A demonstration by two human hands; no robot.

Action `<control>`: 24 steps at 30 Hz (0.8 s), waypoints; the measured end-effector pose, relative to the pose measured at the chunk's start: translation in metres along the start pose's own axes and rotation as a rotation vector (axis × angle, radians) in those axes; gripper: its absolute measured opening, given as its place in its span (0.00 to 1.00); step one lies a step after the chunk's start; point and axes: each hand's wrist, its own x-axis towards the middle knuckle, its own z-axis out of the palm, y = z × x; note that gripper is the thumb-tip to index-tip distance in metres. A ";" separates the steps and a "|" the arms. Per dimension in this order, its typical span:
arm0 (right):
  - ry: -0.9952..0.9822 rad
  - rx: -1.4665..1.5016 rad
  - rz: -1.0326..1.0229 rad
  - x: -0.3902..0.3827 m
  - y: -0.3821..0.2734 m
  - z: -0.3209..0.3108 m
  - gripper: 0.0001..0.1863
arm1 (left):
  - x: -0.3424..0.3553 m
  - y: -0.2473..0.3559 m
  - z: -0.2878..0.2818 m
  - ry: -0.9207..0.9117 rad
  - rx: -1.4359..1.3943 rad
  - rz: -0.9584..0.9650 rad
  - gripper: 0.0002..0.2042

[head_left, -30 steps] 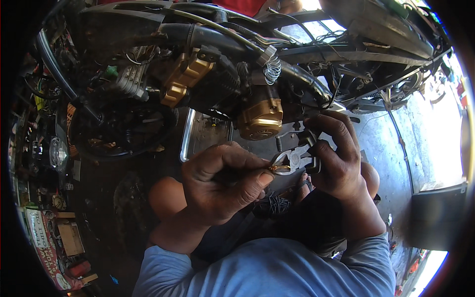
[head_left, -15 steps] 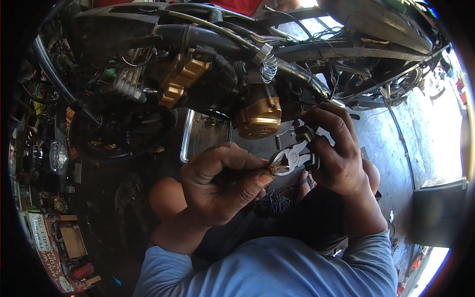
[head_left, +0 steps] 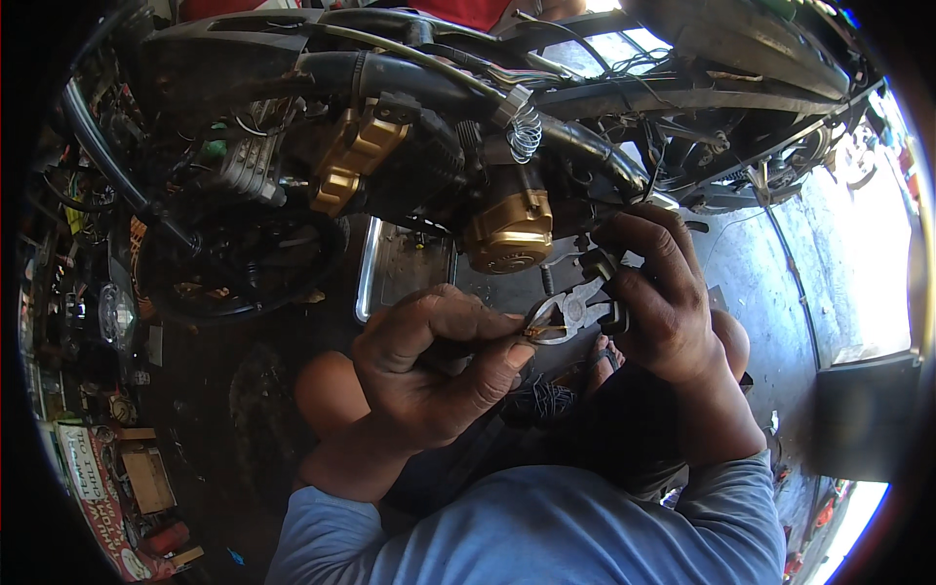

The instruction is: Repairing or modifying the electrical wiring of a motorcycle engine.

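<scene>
Pliers lie in the right hand, tips at the left hand. Beyond both stands a motorcycle.

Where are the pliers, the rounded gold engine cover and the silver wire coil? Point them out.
Pliers (head_left: 575, 313), head view: the pivot.
Rounded gold engine cover (head_left: 509, 230), head view: middle of its casing.
Silver wire coil (head_left: 525, 135), head view: its middle loops.
</scene>
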 end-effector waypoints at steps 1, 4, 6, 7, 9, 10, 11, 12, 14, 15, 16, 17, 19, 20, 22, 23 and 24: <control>0.001 -0.001 0.001 0.000 0.000 0.000 0.15 | -0.001 -0.001 -0.001 -0.001 0.000 0.000 0.07; -0.004 0.004 0.010 -0.001 0.000 0.000 0.16 | -0.002 -0.003 -0.001 -0.007 0.012 -0.001 0.08; -0.019 0.019 0.028 -0.001 -0.002 -0.003 0.16 | -0.002 -0.003 0.000 0.000 0.001 0.000 0.08; -0.018 0.018 0.028 -0.001 -0.002 -0.002 0.16 | -0.002 -0.003 -0.001 -0.001 0.002 0.000 0.08; -0.004 0.006 0.022 -0.001 -0.002 -0.001 0.17 | -0.001 -0.004 -0.002 -0.022 0.014 0.012 0.07; -0.002 0.007 0.019 -0.001 -0.003 0.000 0.17 | -0.001 -0.004 -0.002 -0.021 0.016 0.014 0.07; 0.012 0.019 0.009 0.000 -0.004 0.000 0.17 | 0.000 -0.005 -0.001 -0.027 -0.071 0.026 0.07; 0.024 0.029 -0.001 0.001 -0.004 0.001 0.17 | 0.000 -0.006 0.001 -0.034 -0.161 0.038 0.07; 0.033 0.017 -0.007 0.002 -0.005 0.002 0.18 | 0.001 -0.007 0.003 -0.037 -0.231 0.015 0.06; 0.040 0.007 -0.009 0.002 -0.006 0.002 0.18 | 0.001 -0.007 0.003 -0.040 -0.301 -0.012 0.06; 0.042 0.009 -0.010 0.002 -0.007 0.003 0.18 | 0.000 -0.007 0.003 -0.039 -0.299 -0.011 0.06; 0.039 0.011 -0.005 0.001 -0.006 0.003 0.18 | 0.000 -0.007 0.002 -0.032 -0.297 -0.012 0.06; 0.035 0.013 0.000 0.001 -0.007 0.003 0.18 | 0.000 -0.009 0.001 -0.024 -0.295 -0.014 0.06; 0.023 0.012 0.009 0.001 -0.008 0.003 0.18 | -0.001 -0.010 0.001 -0.023 -0.277 -0.003 0.06; 0.013 0.012 0.020 0.002 -0.009 0.002 0.17 | -0.001 -0.011 0.000 -0.023 -0.257 0.007 0.06; 0.010 0.012 0.019 0.002 -0.008 0.002 0.18 | -0.001 -0.012 0.002 -0.005 -0.211 0.049 0.06; 0.007 0.011 0.019 0.003 -0.008 0.003 0.18 | -0.001 -0.012 0.002 0.013 -0.165 0.089 0.06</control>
